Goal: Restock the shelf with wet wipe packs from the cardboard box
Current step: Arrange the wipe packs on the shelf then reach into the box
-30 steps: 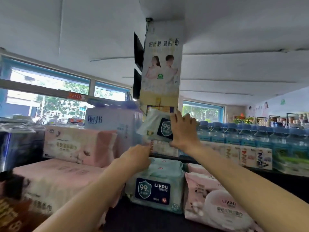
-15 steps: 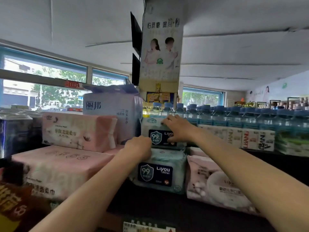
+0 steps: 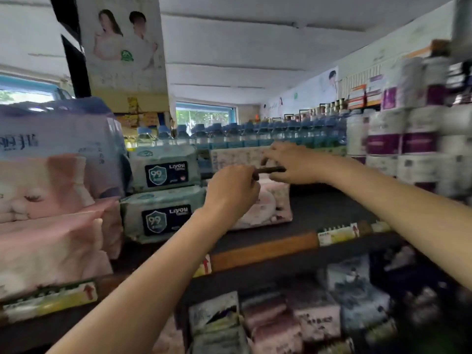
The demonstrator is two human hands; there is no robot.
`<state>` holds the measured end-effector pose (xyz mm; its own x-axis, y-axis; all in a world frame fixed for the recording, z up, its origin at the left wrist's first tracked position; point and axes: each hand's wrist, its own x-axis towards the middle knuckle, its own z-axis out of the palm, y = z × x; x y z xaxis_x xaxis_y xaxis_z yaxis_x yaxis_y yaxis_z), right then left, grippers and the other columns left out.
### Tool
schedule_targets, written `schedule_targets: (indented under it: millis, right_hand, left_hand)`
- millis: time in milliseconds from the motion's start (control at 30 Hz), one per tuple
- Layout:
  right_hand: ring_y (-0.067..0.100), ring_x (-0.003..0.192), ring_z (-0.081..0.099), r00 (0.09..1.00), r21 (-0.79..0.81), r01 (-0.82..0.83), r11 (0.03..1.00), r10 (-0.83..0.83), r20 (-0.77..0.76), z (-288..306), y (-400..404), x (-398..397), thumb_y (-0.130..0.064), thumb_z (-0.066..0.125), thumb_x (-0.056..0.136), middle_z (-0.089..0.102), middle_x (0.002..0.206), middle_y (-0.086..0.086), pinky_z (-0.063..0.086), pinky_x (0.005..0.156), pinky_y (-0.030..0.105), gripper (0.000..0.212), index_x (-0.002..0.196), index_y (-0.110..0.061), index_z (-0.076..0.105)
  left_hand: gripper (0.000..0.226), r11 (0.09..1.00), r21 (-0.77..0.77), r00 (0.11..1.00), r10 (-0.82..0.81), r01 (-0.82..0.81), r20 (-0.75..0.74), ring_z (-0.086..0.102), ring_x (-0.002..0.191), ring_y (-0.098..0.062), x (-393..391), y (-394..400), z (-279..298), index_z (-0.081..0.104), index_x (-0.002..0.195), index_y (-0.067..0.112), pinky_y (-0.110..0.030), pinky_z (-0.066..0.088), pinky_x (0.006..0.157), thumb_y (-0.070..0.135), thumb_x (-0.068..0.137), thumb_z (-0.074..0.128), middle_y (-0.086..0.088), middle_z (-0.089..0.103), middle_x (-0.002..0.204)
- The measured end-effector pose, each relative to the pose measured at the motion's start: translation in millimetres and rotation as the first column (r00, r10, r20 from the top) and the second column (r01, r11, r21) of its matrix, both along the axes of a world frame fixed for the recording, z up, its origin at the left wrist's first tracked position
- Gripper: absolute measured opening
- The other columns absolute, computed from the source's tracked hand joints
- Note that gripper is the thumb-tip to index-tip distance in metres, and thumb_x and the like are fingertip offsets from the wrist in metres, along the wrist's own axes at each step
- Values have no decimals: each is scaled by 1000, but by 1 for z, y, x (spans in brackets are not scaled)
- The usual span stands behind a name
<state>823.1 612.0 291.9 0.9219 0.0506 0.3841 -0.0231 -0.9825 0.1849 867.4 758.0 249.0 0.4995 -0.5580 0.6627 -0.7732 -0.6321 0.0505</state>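
Two pale green wet wipe packs with dark "99" labels are stacked on the dark shelf (image 3: 332, 213): the upper pack (image 3: 163, 167) rests on the lower pack (image 3: 158, 215). A pink wet wipe pack (image 3: 273, 205) lies to their right, partly hidden by my hands. My left hand (image 3: 229, 190) is curled in front of the pink pack, closed on one end of a thin dark object (image 3: 270, 170), too blurred to name. My right hand (image 3: 291, 162) hovers just right of it, fingers apart around the object's other end, holding no pack. The cardboard box is out of view.
Big pink tissue bundles (image 3: 51, 238) and a blue-white bundle (image 3: 58, 139) fill the left of the shelf. Rows of water bottles (image 3: 255, 136) stand behind. White and purple containers (image 3: 408, 139) stack at the right. More packs (image 3: 293, 318) sit on the lower shelf. A poster pillar (image 3: 125, 47) rises behind.
My right hand set the second green pack on top of the first and let go of it. Both hands then moved right, in front of the pink pack. The view swung right and down.
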Motion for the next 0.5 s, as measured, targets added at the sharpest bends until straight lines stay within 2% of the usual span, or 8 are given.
schedule_targets:
  millis: [67,133,200,300,367,433,500]
  right_hand:
    - [24,111,50,997,71,58,996,-54,-59,-19,-21,-49,-28,53,91,52,121,7,44,93,40,34,123,-17,52]
    - [21,101,53,980,130,177,976,-164,-110,-44,-47,-110,-27,54,90,53,106,2,44,83,34,27,116,-17,56]
    - [17,96,54,935,212,339,916,-305,-178,-73,-71,-184,-28,55,90,56,103,-1,41,77,29,25,113,-17,57]
    - [17,100,57,789,295,609,736,-525,-319,-125,-97,-308,-31,54,91,59,106,-2,43,80,28,21,108,-18,56]
    - [19,106,56,669,330,743,583,-628,-397,-159,-104,-391,-29,54,92,59,116,1,45,86,29,27,116,-17,57]
    - [19,110,55,530,348,846,404,-702,-475,-191,-99,-473,-31,53,93,57,120,0,44,88,27,31,121,-17,56]
    - [19,108,56,413,364,899,243,-748,-520,-219,-86,-551,-28,55,92,59,117,2,41,83,23,32,122,-15,57]
  left_hand:
    - [28,989,4,989,-149,149,-5,60,99,-26,-32,-28,-13,62,112,17,-33,42,70,21,91,44,-5,66,110]
    - [29,955,31,956,-293,294,-26,60,101,-27,-69,-62,-32,63,112,17,-33,40,70,21,90,46,-6,65,111]
    - [28,895,77,896,-430,439,-108,60,101,-29,-113,-101,-59,64,109,15,-33,43,73,21,88,47,-8,65,111]
    - [27,750,162,764,-605,641,-224,61,101,-32,-195,-152,-105,64,108,14,-37,50,79,23,88,47,-9,66,110]
    - [26,619,222,657,-693,754,-296,62,100,-32,-259,-177,-134,63,108,14,-40,53,80,23,90,46,-9,66,110]
    - [25,475,277,548,-755,835,-360,61,100,-31,-326,-194,-161,62,107,14,-39,53,80,22,91,46,-9,65,110]
    - [24,330,327,445,-807,886,-389,61,102,-32,-390,-205,-187,63,106,14,-38,51,81,22,89,46,-9,66,109]
